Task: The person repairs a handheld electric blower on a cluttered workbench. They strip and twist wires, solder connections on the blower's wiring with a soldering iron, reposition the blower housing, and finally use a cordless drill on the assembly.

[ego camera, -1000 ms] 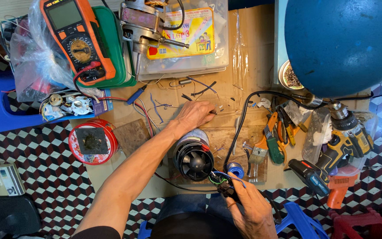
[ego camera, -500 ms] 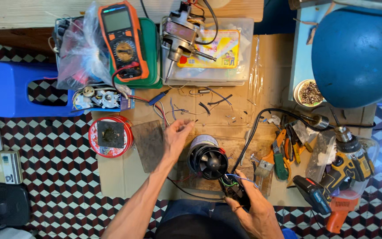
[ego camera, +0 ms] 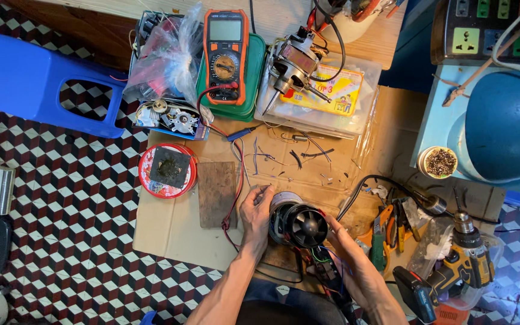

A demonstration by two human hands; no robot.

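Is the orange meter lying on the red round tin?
No, the orange meter lies on a green case at the top, while the red round tin sits apart, lower left.

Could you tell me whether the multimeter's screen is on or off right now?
It looks off: the multimeter display is blank grey, no digits visible.

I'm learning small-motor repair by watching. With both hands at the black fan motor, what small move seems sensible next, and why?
Probably steady the fan motor with the left hand first: it lies on its side on the cardboard, and the right hand sits by its loose wires.
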